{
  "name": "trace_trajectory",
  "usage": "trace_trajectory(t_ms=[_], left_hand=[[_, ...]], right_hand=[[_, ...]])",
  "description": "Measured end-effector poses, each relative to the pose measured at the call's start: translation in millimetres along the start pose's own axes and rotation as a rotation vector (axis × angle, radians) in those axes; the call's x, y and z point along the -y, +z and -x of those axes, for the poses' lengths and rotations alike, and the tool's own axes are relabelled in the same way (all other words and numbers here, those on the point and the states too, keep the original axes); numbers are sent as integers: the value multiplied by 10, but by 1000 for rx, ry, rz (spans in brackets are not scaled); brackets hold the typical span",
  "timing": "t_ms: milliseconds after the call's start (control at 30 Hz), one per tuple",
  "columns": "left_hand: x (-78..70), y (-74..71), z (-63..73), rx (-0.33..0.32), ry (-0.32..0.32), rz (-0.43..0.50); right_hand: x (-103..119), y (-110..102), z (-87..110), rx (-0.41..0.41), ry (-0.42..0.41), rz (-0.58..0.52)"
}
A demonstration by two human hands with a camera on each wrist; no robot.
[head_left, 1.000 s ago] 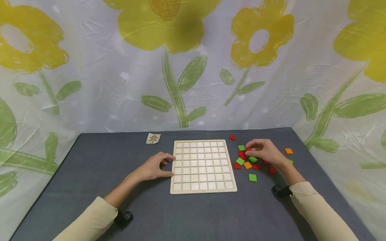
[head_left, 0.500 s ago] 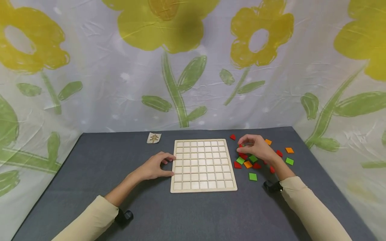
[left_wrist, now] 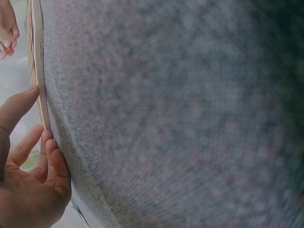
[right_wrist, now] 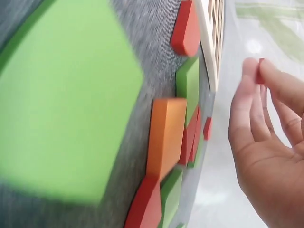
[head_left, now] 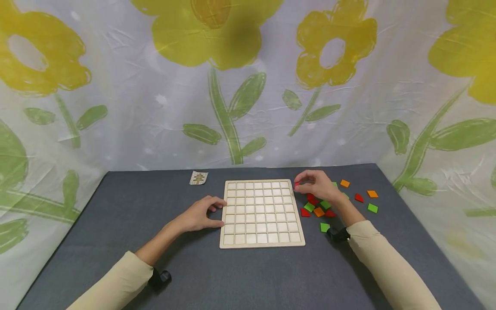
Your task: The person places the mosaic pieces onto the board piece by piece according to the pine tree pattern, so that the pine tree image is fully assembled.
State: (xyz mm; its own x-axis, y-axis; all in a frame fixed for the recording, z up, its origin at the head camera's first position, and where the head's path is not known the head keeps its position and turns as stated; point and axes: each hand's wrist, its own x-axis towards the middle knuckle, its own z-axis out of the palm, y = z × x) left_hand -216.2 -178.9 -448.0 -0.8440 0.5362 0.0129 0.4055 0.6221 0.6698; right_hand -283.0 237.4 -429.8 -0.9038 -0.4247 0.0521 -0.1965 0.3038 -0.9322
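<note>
A pale wooden grid board (head_left: 261,214) lies flat on the table, its cells bare. My left hand (head_left: 201,214) rests at the board's left side; in the left wrist view, thumb and fingertips touch the board's edge (left_wrist: 39,71), the other fingers loosely bent. Over by the board's upper right edge, my right hand (head_left: 317,185) pinches a small red tile (right_wrist: 261,71) between thumb and fingers. Most of that tile is hidden by the fingertips. Below this hand, loose tiles lie in a pile, among them an orange tile (head_left: 318,212) and a green tile (head_left: 309,207).
Several more tiles are scattered farther right, such as an orange tile (head_left: 372,194), a green tile (head_left: 372,208) and a red tile (head_left: 359,197). A small patterned card (head_left: 198,178) lies behind the board on the left. A flowered curtain (head_left: 155,107) hangs behind the table.
My right hand has moved left from the tile pile to the board's upper right edge, with a red tile pinched in it. The left hand stays in place.
</note>
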Motion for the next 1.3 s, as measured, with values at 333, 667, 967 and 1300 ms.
trace_trajectory(t_ms=[333, 667, 967, 1300], left_hand=[[-6, -17, -7, 9, 3, 16], [15, -11, -34, 7, 5, 19], [26, -10, -5, 12, -13, 18], [25, -12, -3, 13, -2, 20]], right_hand=[[92, 210, -218, 79, 45, -65], [167, 314, -390, 167, -48, 74], [146, 422, -494, 159, -1, 57], [155, 548, -590, 163, -17, -19]])
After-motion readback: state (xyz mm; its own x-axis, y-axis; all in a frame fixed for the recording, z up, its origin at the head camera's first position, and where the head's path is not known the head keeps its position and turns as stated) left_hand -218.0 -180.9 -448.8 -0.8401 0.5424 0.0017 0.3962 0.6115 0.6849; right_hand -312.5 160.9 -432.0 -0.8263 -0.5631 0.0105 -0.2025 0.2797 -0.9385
